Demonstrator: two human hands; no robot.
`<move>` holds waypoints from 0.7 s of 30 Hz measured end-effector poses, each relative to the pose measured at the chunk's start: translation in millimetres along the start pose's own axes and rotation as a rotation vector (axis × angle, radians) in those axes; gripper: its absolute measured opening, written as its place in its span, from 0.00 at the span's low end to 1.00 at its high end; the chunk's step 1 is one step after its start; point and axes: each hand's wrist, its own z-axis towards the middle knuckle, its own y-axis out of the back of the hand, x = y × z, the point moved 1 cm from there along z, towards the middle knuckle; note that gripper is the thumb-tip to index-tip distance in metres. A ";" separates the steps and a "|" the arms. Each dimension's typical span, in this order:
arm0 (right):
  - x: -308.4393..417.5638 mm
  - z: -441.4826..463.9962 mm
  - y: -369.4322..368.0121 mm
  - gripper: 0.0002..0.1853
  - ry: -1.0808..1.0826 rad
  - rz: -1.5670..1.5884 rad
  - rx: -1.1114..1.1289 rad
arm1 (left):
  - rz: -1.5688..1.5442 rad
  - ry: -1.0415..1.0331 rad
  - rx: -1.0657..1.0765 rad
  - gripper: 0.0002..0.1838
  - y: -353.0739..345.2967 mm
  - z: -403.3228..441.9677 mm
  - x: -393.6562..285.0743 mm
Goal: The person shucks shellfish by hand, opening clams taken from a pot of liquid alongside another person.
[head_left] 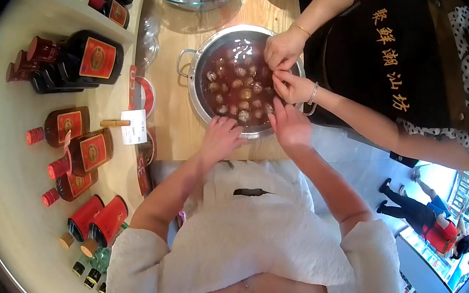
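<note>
A steel pot (193, 92) with side handles holds reddish-brown liquid and several round, striped shellfish (245, 94). My left hand (222, 139) is at the pot's near rim, its fingers bent together over the edge; anything between them is hidden. To the right, my right hand (292, 125) reaches over the rim with its fingers stretched out and apart, and nothing shows in them. Just beyond it, a co-worker's two hands (286, 51) meet above the liquid with fingertips pinched together. What they pinch is too small to make out.
A glass bowl (198, 4) of ice and shellfish stands on the wooden table (170, 130) behind the pot. Shelves with dark bottles (91, 61) line the left side. A white paper slip (133, 127) is clipped there. The co-worker's black apron (365, 63) is close at the right.
</note>
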 end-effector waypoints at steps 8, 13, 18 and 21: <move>-7.5 -15.8 -18.0 0.18 -0.088 0.116 0.026 | -0.028 0.007 -0.046 0.14 2.6 2.9 -0.8; 2.0 21.5 14.1 0.21 -0.727 1.733 0.452 | -0.500 0.240 -0.104 0.12 21.1 18.2 -12.1; 27.4 24.2 3.2 0.22 -0.709 1.892 0.350 | -1.070 0.437 -0.202 0.14 31.5 38.9 -26.9; 28.0 27.1 5.4 0.22 -0.629 1.900 0.275 | -1.101 0.444 -0.212 0.17 27.0 41.5 -22.8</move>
